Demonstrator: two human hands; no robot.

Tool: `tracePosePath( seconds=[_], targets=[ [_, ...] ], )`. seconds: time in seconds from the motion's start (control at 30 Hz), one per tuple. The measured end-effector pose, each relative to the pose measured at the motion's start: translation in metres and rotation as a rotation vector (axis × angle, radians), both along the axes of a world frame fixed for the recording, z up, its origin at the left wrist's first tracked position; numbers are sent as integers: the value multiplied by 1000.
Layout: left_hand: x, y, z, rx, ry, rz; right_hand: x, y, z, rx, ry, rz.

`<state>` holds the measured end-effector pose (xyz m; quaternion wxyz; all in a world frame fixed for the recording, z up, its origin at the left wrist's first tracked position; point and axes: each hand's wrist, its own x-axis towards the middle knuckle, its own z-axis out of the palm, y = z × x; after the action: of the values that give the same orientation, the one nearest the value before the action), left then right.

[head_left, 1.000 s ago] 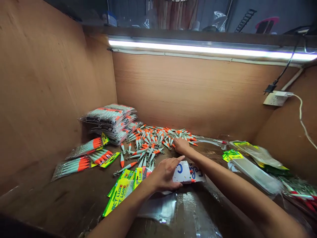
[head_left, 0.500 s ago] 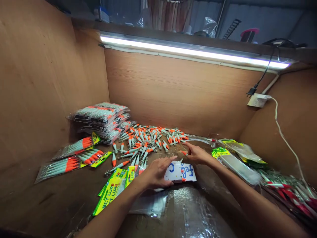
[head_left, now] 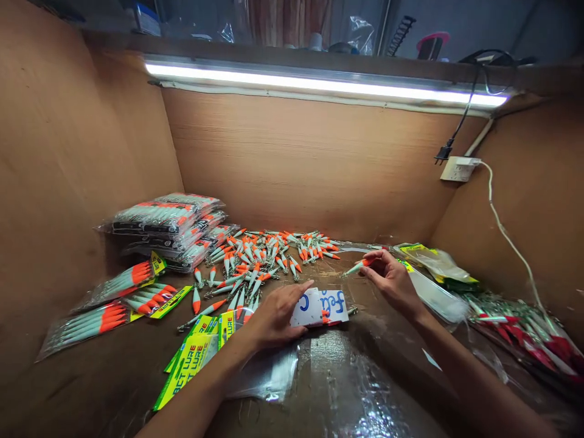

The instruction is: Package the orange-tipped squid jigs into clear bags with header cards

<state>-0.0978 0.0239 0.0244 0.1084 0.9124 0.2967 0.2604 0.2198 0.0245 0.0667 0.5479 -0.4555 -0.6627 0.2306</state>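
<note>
My right hand (head_left: 393, 281) pinches a fishing lure (head_left: 354, 268) by its orange end, clear of the table. The lure's pale body and hooked tip point left. Lower and to the left, my left hand (head_left: 276, 316) grips the left end of a small white card piece (head_left: 336, 305) with blue handwriting, thumb at the near side and fingers at the far side. Orange lure tips show at the card's front edge, and a hooked end sticks out at its right. Behind the hands spreads a pile of loose orange-and-pale lures (head_left: 269, 249).
Yellow-green header cards (head_left: 185, 365) with clear bags lie left of my left forearm. Packed lures (head_left: 107, 319) and a stack of bagged lures (head_left: 168, 222) stand farther left. To the right are a clear plastic pack (head_left: 438, 295) and red-and-silver lures (head_left: 524, 331).
My right hand has lifted a lure off the table and drawn it a little right of the card. My left hand stays at the card. The whole view has shifted.
</note>
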Motion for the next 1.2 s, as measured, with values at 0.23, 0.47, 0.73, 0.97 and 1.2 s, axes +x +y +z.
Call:
tracePosePath(
  seconds=[0.23, 0.47, 0.73, 0.97, 1.2],
  targets=[
    [3, -3, 11, 132, -88, 65, -11, -11, -4, -45, -166, 81],
    [9, -7, 12, 125, -61, 51, -49, -22, -20, 307, -727, 94],
    [7, -4, 11, 148, -52, 86, -47, -19, -20, 365, -705, 109],
    [-5, 7, 7, 188, -52, 256, -32, -24, -23, 69, -888, 174],
    [-7, 9, 3, 174, -55, 240, -31, -29, -9, 32, -687, 420]
  ],
)
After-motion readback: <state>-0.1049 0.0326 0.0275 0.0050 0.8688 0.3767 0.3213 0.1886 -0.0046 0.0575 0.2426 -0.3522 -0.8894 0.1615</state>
